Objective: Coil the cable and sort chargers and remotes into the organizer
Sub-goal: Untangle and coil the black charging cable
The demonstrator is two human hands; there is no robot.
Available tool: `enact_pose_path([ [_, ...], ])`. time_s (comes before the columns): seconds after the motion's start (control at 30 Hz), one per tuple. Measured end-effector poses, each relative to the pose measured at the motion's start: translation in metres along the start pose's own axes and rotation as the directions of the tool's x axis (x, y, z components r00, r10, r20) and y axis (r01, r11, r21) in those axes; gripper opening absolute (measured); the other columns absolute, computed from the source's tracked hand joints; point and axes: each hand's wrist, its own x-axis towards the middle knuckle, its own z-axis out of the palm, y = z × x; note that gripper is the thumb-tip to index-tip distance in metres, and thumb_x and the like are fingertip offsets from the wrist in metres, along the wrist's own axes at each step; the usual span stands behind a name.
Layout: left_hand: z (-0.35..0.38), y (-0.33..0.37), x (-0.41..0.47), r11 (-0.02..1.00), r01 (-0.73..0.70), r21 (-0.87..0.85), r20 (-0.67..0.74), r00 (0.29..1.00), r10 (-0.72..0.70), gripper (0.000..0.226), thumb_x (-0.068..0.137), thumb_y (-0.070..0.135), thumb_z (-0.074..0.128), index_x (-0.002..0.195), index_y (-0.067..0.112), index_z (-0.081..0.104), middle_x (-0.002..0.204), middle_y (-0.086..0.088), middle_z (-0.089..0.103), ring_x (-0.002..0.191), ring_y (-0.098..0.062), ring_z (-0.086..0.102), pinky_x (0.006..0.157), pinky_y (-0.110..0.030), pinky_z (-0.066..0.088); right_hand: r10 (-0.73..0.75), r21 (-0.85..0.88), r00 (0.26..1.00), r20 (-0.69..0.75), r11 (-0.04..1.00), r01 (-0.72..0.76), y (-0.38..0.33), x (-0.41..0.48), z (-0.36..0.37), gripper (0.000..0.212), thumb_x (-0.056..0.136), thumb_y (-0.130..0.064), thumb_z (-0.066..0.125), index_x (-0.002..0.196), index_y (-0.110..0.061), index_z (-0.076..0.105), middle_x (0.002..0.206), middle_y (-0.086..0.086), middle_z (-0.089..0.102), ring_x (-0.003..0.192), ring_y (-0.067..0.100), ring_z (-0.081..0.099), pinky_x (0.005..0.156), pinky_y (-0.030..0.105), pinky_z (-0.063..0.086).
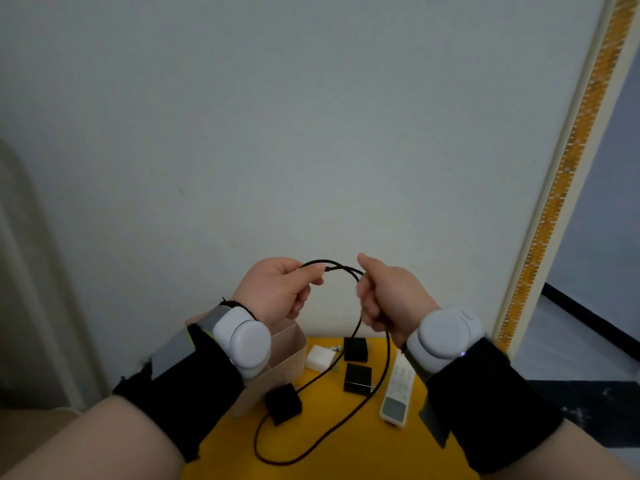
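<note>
A dark braided cable [375, 382] arcs between both raised hands and hangs down onto the yellow table [332, 455], where it loops. My left hand [277, 289] pinches one end of the cable. My right hand [388, 296] grips it a short way along. A beige organizer box [277, 362] stands at the table's back left, partly hidden by my left wrist. On the table lie a white charger [320, 356], two black chargers [355, 348] [357, 378], a third black charger [283, 403] beside the box, and a white remote [398, 393].
A plain pale wall rises directly behind the table. A white frame with an orange patterned strip [554, 202] runs diagonally at the right. Both wrists carry white sensor bands over black sleeves. Dark floor shows at the far right.
</note>
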Motion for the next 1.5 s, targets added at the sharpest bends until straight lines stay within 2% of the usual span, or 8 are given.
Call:
enact_pose_path([
  [0.2, 0.000, 0.005, -0.001, 0.976, -0.051, 0.212, 0.062, 0.997, 0.039, 0.021, 0.081, 0.022, 0.066, 0.067, 0.007, 0.067, 0.043, 0.002, 0.046, 0.038, -0.012, 0.037, 0.042, -0.021, 0.031, -0.467, -0.085, 0.875, -0.126, 0.884, 0.460, -0.014, 0.001, 0.000, 0.026, 0.087, -0.030, 0.056, 0.062, -0.022, 0.061, 0.059, -0.003, 0.059, 0.061, 0.016, 0.054, 0.063, 0.026, 0.044],
  [0.33, 0.004, 0.012, -0.003, 0.942, -0.093, 0.321, 0.159, 0.986, 0.043, 0.020, 0.079, 0.022, 0.068, 0.066, 0.007, 0.067, 0.046, 0.001, 0.049, 0.040, -0.012, 0.041, 0.042, -0.019, 0.034, -0.363, -0.293, 0.924, 0.122, 0.876, 0.383, -0.005, 0.007, 0.005, 0.029, 0.090, -0.033, 0.051, 0.086, -0.012, 0.071, 0.087, 0.005, 0.072, 0.083, 0.018, 0.065, 0.084, 0.033, 0.048],
  [0.43, 0.004, 0.016, 0.000, 0.923, -0.121, 0.365, 0.163, 0.984, 0.065, 0.022, 0.076, 0.024, 0.070, 0.067, 0.005, 0.065, 0.047, 0.003, 0.051, 0.042, -0.010, 0.043, 0.046, -0.020, 0.037, -0.288, -0.205, 0.933, 0.215, 0.921, 0.332, 0.003, 0.003, 0.006, 0.039, 0.095, -0.033, 0.045, 0.066, -0.016, 0.064, 0.058, 0.003, 0.064, 0.051, 0.017, 0.053, 0.059, 0.029, 0.048],
  [0.57, 0.006, 0.015, 0.002, 0.910, -0.144, 0.390, 0.122, 0.987, 0.104, 0.024, 0.072, 0.033, 0.075, 0.066, 0.012, 0.066, 0.058, 0.003, 0.060, 0.056, -0.010, 0.052, 0.058, -0.023, 0.042, -0.268, -0.045, 0.957, 0.112, 0.960, 0.275, 0.011, 0.005, 0.009, 0.045, 0.093, -0.035, 0.047, 0.051, -0.021, 0.049, 0.043, -0.005, 0.042, 0.041, 0.014, 0.032, 0.049, 0.029, 0.032],
  [0.73, 0.012, 0.004, -0.005, 0.919, -0.095, 0.383, -0.245, 0.949, 0.200, 0.063, 0.057, 0.048, 0.080, 0.111, 0.031, 0.051, 0.108, 0.010, 0.052, 0.094, -0.011, 0.053, 0.078, -0.025, 0.042, -0.229, 0.212, 0.971, -0.064, 0.948, 0.238, 0.011, 0.005, 0.013, 0.035, 0.092, -0.033, 0.052, 0.065, -0.016, 0.065, 0.045, -0.004, 0.045, 0.038, 0.011, 0.034, 0.049, 0.028, 0.034],
  [0.97, 0.033, -0.012, -0.019, 0.998, -0.037, 0.054, -0.217, 0.975, 0.048, 0.046, 0.067, 0.049, 0.072, 0.103, 0.021, 0.065, 0.104, 0.006, 0.068, 0.096, -0.009, 0.062, 0.085, -0.031, 0.051, -0.306, 0.284, 0.940, -0.151, 0.897, 0.338, 0.011, 0.002, 0.020, 0.027, 0.094, -0.027, 0.049, 0.084, -0.011, 0.068, 0.047, -0.007, 0.053, 0.042, 0.010, 0.036, 0.055, 0.027, 0.039],
  [1.23, 0.047, -0.015, -0.010, 0.990, -0.141, -0.013, -0.162, 0.977, 0.137, 0.030, 0.087, 0.050, 0.048, 0.072, 0.034, 0.068, 0.088, -0.006, 0.073, 0.088, -0.018, 0.067, 0.092, -0.046, 0.050, -0.365, 0.181, 0.925, -0.106, 0.907, 0.379, 0.017, -0.005, 0.034, 0.036, 0.091, -0.022, 0.052, 0.059, -0.018, 0.068, 0.049, 0.000, 0.056, 0.051, 0.011, 0.055, 0.060, 0.028, 0.048],
  [1.5, 0.025, -0.004, 0.007, 0.915, -0.076, -0.397, -0.108, 0.993, 0.036, 0.041, 0.098, 0.035, 0.033, 0.112, 0.009, 0.061, 0.107, -0.008, 0.071, 0.094, -0.019, 0.066, 0.080, -0.030, 0.052, -0.341, 0.394, 0.938, -0.070, 0.854, 0.340, 0.018, -0.002, 0.029, 0.029, 0.096, -0.016, 0.044, 0.079, -0.014, 0.067, 0.085, 0.005, 0.075, 0.071, 0.014, 0.069, 0.072, 0.028, 0.052],
])
